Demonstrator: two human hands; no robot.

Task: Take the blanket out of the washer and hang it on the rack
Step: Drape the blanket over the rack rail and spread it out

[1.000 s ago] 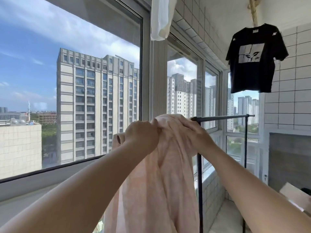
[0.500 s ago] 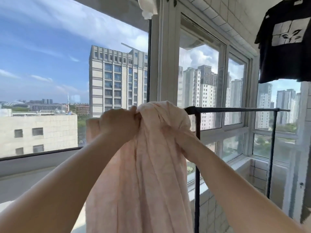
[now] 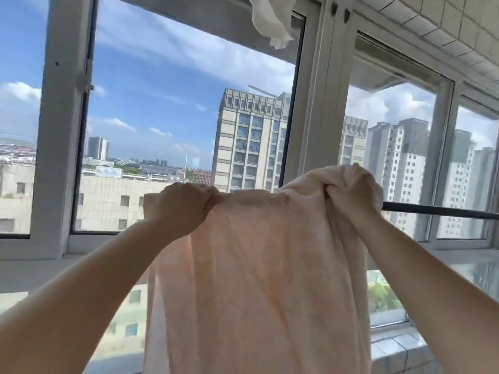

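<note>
A pale pink blanket [image 3: 259,279] hangs down in front of me from its top edge. My left hand [image 3: 183,209] grips that edge at the left, and my right hand [image 3: 351,201] grips a bunched part of it at the right. The black bar of the rack [image 3: 442,211] runs off to the right from behind my right hand, level with the blanket's top. The left end of the bar and its upright are hidden by the cloth. The washer is out of view.
Large windows [image 3: 167,117] with pale frames stand close behind the blanket, above a low sill [image 3: 35,268]. A white cloth [image 3: 271,21] hangs from above near the top middle. White tiles [image 3: 442,25] cover the upper right corner.
My hands have moved apart along the blanket's top edge, spreading the bunched cloth wider. My view has swung left, so the black T-shirt and the rack's far upright have left the frame.
</note>
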